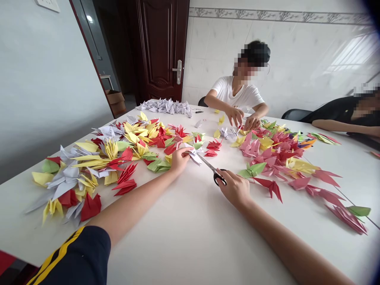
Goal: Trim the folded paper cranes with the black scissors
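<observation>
My left hand [180, 160] pinches a white folded paper piece [195, 157] above the middle of the table. In my right hand [236, 186] is a pair of scissors [210, 166] with black handles, my fingers through the loops. The scissor blades point up and left and reach the white paper; whether they touch it I cannot tell. Close by lie red folded papers [213, 147]. Left of my left hand spreads a heap of yellow, red, white and green folded papers [111, 149]. Right of the scissors lies a mostly pink heap [271, 148], with a green folded piece [253, 169] at its near edge.
Across the white table [166, 237], a person in a white shirt [240, 93] handles folded papers with both hands. Another person's dark sleeve [332, 109] and forearm rest at the right. White folded papers [166, 107] lie at the far edge, before a dark door [160, 43].
</observation>
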A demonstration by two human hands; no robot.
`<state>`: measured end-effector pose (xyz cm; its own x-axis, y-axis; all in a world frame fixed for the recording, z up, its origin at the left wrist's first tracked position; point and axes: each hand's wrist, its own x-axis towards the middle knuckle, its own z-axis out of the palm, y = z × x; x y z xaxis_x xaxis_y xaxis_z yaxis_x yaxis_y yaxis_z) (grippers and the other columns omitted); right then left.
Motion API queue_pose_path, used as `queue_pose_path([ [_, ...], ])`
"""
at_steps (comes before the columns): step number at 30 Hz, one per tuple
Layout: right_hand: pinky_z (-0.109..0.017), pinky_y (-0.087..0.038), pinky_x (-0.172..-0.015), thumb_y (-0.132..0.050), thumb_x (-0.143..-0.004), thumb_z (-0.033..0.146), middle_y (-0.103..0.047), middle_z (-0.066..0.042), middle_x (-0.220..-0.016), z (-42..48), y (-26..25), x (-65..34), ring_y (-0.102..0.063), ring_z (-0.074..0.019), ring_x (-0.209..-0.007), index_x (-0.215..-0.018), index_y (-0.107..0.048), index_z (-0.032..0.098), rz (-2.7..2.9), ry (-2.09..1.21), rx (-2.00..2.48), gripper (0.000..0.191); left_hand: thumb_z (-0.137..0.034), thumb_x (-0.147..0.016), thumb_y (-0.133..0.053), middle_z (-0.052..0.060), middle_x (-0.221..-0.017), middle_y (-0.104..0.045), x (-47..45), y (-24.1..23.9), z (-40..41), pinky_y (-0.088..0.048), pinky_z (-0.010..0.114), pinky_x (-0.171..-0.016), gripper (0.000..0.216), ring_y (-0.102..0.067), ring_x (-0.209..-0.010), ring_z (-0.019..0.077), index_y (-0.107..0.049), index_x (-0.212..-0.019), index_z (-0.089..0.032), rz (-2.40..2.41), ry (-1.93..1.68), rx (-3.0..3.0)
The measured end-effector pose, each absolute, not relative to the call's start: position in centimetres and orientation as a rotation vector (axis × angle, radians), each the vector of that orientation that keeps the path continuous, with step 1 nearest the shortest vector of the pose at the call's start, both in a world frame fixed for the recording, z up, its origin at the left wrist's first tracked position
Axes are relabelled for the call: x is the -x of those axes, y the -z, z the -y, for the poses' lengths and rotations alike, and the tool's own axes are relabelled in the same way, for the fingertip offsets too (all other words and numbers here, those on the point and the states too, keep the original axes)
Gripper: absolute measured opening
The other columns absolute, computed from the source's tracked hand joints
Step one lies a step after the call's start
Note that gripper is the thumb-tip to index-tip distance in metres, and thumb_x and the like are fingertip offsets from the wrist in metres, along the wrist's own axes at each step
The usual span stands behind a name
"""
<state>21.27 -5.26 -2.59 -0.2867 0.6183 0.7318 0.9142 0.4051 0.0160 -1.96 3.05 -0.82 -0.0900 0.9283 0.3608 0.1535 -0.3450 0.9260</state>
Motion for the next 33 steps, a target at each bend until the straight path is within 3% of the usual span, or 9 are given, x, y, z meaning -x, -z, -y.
queue_pose_path([
  [5, -0.023, -0.041, -0.05, -0.057, -0.082, 0.024, -0.078, -0.001, -0.088, 5.1, 2.4, -21.2, -0.066, -0.0129, -0.057, -0.096, -0.075, 0.023, 1.878, 0.328, 1.368, 0.023, -0.003, -0.066, -0.058, 0.008, -0.098, -0.075, 2.2, 1.1, -3.2, -0.057, 0.03, -0.081, 0.036, -0.069, -0.092, 0.022, -0.076, -0.096, -0.015, -1.122, -1.514, -1.311],
  [11, -0.022, -0.045, -0.054, -0.059, -0.08, 0.029, -0.077, -0.001, -0.085, 5.2, 2.1, -21.1, -0.065, -0.0132, -0.058, -0.097, -0.075, 0.023, 1.917, 0.168, 1.373, 0.024, -0.006, -0.059, -0.06, 0.009, -0.098, -0.074, 1.9, 1.4, -3.5, -0.058, 0.035, -0.083, 0.039, -0.071, -0.086, 0.0214, -0.072, -0.096, -0.012, -0.859, -1.463, -1.07],
  [24, -0.026, -0.044, -0.054, -0.067, -0.073, 0.036, -0.069, -0.001, -0.066, 5.4, 1.3, -20.6, -0.057, -0.0153, -0.055, -0.093, -0.076, 0.022, 1.815, -0.361, 1.454, 0.026, -0.007, -0.059, -0.061, 0.008, -0.097, -0.073, 2.0, 1.1, -3.4, -0.057, 0.031, -0.079, 0.035, -0.069, -0.091, 0.0224, -0.072, -0.092, -0.014, -0.903, -1.475, -1.156],
  [30, -0.026, -0.043, -0.053, -0.071, -0.073, 0.038, -0.074, -0.007, -0.079, 5.6, 0.9, -20.2, -0.065, -0.0191, -0.066, -0.09, -0.069, 0.018, 1.596, -0.948, 1.317, 0.027, -0.007, -0.062, -0.058, 0.007, -0.093, -0.073, 2.1, 1.2, -3.4, -0.056, 0.03, -0.078, 0.036, -0.069, -0.085, 0.02, -0.071, -0.094, -0.014, -0.907, -1.47, -1.217],
  [33, -0.023, -0.035, -0.045, -0.073, -0.072, 0.043, -0.074, -0.008, -0.077, 5.6, 0.7, -20.2, -0.061, -0.016, -0.058, -0.09, -0.066, 0.017, 1.461, -1.198, 1.278, 0.032, -0.007, -0.064, -0.059, 0.006, -0.09, -0.073, 2.1, 1.2, -3.4, -0.055, 0.029, -0.075, 0.035, -0.069, -0.083, 0.0192, -0.072, -0.096, -0.015, -0.929, -1.468, -1.262],
])
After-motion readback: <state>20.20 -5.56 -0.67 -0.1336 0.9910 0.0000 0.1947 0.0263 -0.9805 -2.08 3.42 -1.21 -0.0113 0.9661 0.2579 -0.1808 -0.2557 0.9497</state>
